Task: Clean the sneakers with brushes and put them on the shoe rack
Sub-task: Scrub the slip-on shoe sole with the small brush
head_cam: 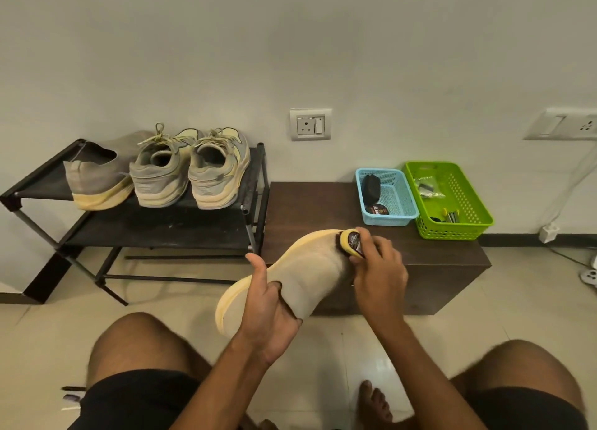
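A beige knit sneaker (310,268) with a pale yellow sole is held in the air in front of my knees, toe pointing away. My left hand (268,303) grips it at the heel opening, fingers tucked inside. My right hand (378,271) holds a small yellow brush (350,243) and presses it against the sneaker's toe. On the black shoe rack (252,184) at the left stand the matching grey-beige sneaker (97,177) and a pair of grey laced sneakers (190,171), heels toward me.
A dark wooden bench (429,255) stands right of the rack. On it are a blue basket (400,200) with a black brush and a polish tin, and a green basket (465,197) with small items. Wall sockets and a cable are behind. My bare knees frame the tiled floor.
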